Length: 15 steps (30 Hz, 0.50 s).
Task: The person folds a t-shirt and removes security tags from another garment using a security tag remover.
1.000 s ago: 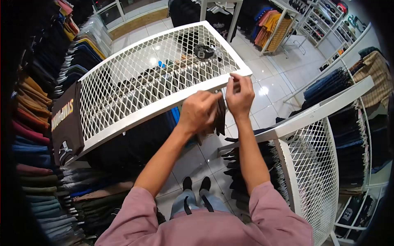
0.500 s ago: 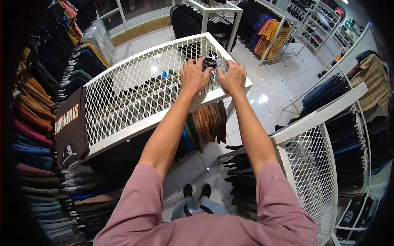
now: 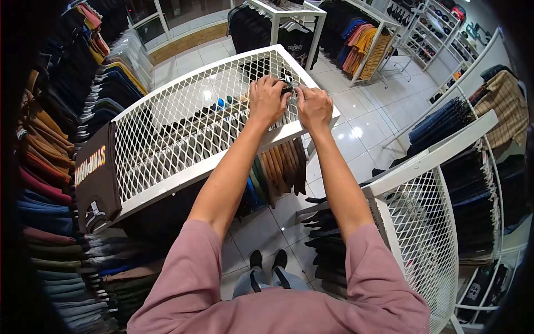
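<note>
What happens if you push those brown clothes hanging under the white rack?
The brown clothes would probably swing and flop, since they hang loose under the white rack. Packed side by side, they would likely nudge each other and move together.

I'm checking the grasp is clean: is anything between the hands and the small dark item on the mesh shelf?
Nothing visible. The left hand and right hand both close their fingers on the small dark item, right over the white mesh shelf; the hanging clothes are below the mesh.

bright overhead light; glare on the floor tiles (image 3: 356, 132); fisheye edges dark, bent.
</note>
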Tool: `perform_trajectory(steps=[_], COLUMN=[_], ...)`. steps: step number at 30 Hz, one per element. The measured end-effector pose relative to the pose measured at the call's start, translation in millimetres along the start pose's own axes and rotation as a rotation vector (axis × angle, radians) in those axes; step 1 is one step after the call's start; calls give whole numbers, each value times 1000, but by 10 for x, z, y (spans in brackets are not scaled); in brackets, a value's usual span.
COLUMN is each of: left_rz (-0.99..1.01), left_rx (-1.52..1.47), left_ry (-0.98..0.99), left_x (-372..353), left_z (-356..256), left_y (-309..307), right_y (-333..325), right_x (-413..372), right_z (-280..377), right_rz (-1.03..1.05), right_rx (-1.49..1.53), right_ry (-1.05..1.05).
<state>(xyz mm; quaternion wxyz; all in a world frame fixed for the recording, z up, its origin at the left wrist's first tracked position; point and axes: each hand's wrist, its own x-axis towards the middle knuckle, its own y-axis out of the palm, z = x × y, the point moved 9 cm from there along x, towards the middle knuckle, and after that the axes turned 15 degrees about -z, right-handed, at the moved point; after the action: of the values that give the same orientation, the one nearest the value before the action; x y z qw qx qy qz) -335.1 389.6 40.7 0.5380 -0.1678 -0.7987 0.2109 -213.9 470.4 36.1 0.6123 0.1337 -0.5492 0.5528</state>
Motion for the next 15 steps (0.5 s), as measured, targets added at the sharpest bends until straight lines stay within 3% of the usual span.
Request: perform_trajectory(steps=[3, 5, 10, 11, 13, 15], left_rz=[-4, 101, 23, 19, -38, -15], left_rx=[24, 35, -74, -99, -108, -144], left_ry=[79, 73, 3, -37, -79, -187], left_x=[36, 41, 13, 8, 48, 59], left_z=[-99, -108, -136, -118, -152, -97], left_y=[7, 70, -56, -83, -201, -233], right_y=[6, 24, 15, -26, -62, -71], right_x=[17, 0, -13, 15, 57, 72], right_z=[-25, -65, -160, -160, 44, 4], right_rz=[-24, -50, -7, -11, 80, 102], right_rx=[78, 129, 294, 294, 435, 467], right_ry=[10, 31, 223, 222, 8, 73])
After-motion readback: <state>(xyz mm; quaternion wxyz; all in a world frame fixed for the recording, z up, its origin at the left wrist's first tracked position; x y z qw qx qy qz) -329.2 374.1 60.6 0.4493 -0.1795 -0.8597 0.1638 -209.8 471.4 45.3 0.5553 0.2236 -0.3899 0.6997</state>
